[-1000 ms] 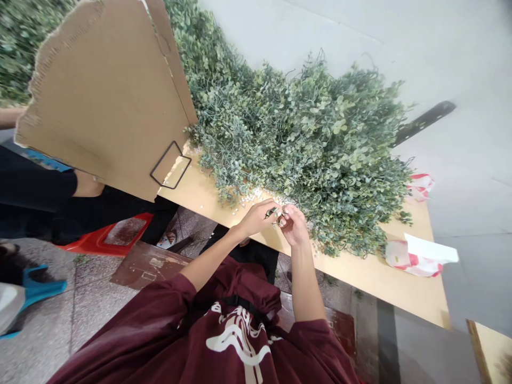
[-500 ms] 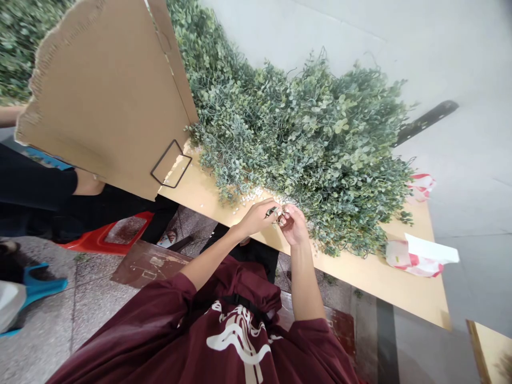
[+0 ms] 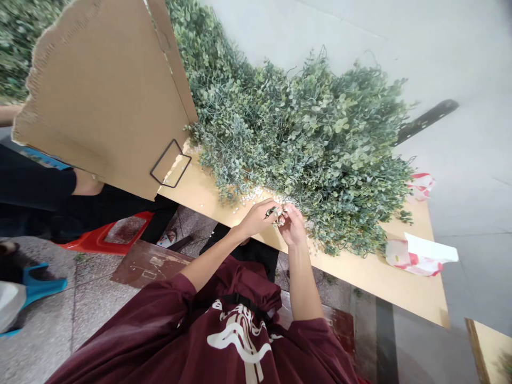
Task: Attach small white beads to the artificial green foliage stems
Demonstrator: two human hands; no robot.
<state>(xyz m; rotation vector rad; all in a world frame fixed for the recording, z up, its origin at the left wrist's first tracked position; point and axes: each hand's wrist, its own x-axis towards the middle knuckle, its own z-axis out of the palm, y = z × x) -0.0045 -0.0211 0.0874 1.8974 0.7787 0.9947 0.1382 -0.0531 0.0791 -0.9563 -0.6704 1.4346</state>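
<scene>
My left hand [image 3: 259, 216] is closed on a small green sprig [image 3: 270, 212] at the front edge of the table. Close against it, my right hand [image 3: 293, 224] has its fingers curled at the same sprig, with a small white piece near the fingertips. The fingers partly hide what lies between the hands. Just behind them spreads a large heap of green artificial foliage [image 3: 312, 133]. Small white pieces [image 3: 252, 196] are scattered on the wooden table [image 3: 400, 277] beside my left hand.
A tall cardboard sheet [image 3: 108, 96] with a black wire frame [image 3: 171, 164] stands at the left. Beyond it sits a person in dark clothes [image 3: 32, 186] by a red stool [image 3: 96, 240]. Pink-and-white packaging [image 3: 412, 258] lies at the right.
My right hand has shifted very slightly left, toward my left hand. My left hand has hardly moved.
</scene>
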